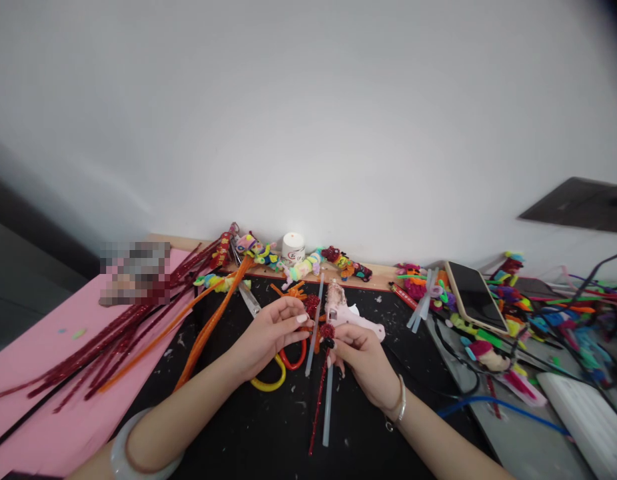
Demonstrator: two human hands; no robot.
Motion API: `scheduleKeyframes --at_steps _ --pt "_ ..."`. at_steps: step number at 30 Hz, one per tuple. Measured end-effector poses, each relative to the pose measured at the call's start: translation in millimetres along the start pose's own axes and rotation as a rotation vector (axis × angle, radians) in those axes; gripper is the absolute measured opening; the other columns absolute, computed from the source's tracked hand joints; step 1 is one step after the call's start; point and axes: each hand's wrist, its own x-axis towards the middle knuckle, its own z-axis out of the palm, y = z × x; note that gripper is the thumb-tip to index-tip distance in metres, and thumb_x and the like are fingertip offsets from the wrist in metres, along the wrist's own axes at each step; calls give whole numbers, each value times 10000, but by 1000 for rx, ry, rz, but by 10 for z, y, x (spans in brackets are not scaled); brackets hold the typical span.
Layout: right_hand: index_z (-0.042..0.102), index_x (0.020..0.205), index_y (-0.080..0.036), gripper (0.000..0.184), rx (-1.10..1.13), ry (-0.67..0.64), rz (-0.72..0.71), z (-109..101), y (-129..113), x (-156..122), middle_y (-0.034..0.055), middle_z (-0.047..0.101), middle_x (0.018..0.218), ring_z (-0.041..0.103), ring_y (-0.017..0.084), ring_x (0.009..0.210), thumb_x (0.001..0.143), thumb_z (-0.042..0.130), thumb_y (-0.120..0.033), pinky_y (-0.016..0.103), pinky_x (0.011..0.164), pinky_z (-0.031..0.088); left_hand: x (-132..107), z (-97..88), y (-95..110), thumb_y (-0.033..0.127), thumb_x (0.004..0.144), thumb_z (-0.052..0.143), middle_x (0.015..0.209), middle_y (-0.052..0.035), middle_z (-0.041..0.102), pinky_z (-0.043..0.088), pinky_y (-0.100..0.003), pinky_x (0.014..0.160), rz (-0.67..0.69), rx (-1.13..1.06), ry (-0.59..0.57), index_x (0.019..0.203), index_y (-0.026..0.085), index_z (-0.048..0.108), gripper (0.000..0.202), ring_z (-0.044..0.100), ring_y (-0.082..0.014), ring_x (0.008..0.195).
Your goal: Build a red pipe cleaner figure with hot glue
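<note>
My left hand point(268, 335) and my right hand point(361, 357) meet over a black mat point(228, 427). Both pinch a red glitter pipe cleaner point(320, 390), whose top is wound into a small ball between the fingertips while its long tail hangs toward me. Just beyond the right hand lies a pink glue gun point(351, 315). Clear glue sticks point(316, 323) lie under and between the hands. Scissors with yellow and red handles point(276, 373) rest beneath my left hand. A pale bangle sits on my left wrist, a silver bracelet on my right.
A bundle of red and orange pipe cleaners point(138, 327) stretches across a pink sheet point(33, 347) on the left. Small pipe-cleaner figures and a white tape roll point(293, 248) line the wall. A phone point(476, 297), cables and colourful scraps crowd the right side.
</note>
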Motion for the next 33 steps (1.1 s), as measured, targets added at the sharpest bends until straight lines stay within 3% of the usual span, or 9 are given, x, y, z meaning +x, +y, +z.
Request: scheduleKeyframes --at_steps 15,25,29,33 --pt "655 683 -156 141 -2 7 10 15 -27 -1 -21 625 523 461 70 393 745 681 -280 181 376 353 15 -11 -27 115 732 698 807 -1 603 497 -277 819 16 -7 -1 854 158 602 162 608 -120 834" --pt "655 682 -161 151 -13 7 3 4 -15 2 -20 623 518 452 71 386 743 685 -297 187 374 345 30 -8 -41 102 637 762 727 37 571 502 -218 698 20 42 15 772 152 599 217 576 -74 668" --pt "654 679 -164 155 -15 4 4 5 -20 3 -20 624 522 448 70 387 742 686 -302 184 375 343 22 8 -29 99 626 767 762 30 594 493 -206 690 27 49 21 781 155 612 226 584 -80 695" --pt "653 684 -161 152 -16 5 2 4 -21 0 -17 622 523 456 74 392 748 678 -296 186 379 351 19 -4 -25 108 645 761 906 -22 669 499 -222 724 -6 40 7 922 168 638 309 624 -107 775"
